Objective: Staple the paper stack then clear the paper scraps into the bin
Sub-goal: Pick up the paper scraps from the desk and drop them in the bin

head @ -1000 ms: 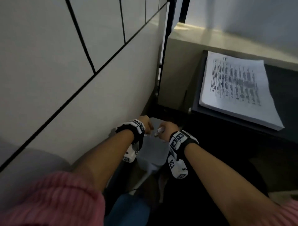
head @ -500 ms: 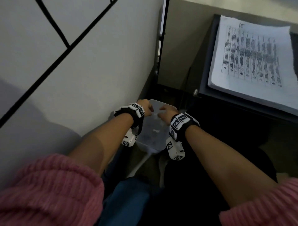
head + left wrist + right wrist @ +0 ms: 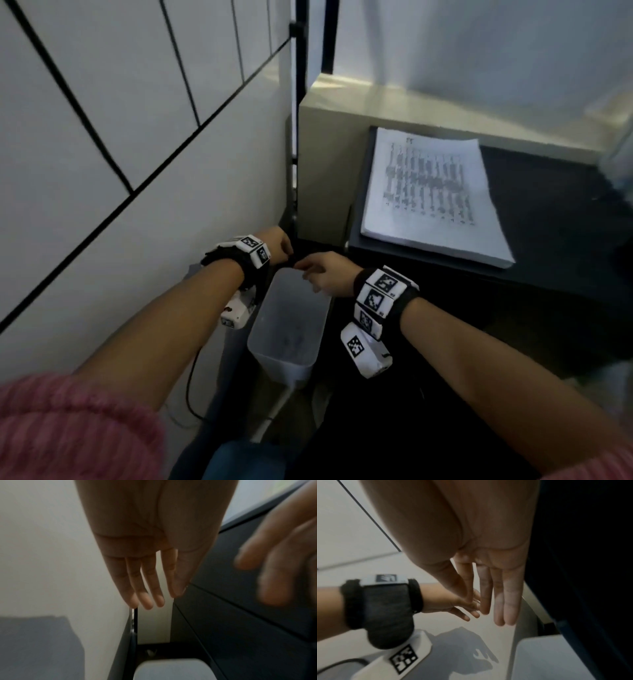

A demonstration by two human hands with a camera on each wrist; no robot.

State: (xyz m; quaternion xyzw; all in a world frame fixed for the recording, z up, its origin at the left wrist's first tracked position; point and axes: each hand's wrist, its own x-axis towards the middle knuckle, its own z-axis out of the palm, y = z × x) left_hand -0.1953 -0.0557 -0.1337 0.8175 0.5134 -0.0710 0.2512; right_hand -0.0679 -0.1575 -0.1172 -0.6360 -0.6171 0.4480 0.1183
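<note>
Head view | tiled wall [image 3: 102,113] left | paper stack [image 3: 428,195] on black desk [image 3: 548,240]

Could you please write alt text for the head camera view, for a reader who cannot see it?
Seen from above, a person's left hand and right hand, empty, meet over a translucent bin on the floor beside a tiled wall. To the right, a paper stack lies on a dark table.

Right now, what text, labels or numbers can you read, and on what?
Paper stack: printed heading and columns, too blurred to read.
Wristband tags on the right wrist and left wrist: black-and-white code patterns, no letters.
Bin: no label visible.
</note>
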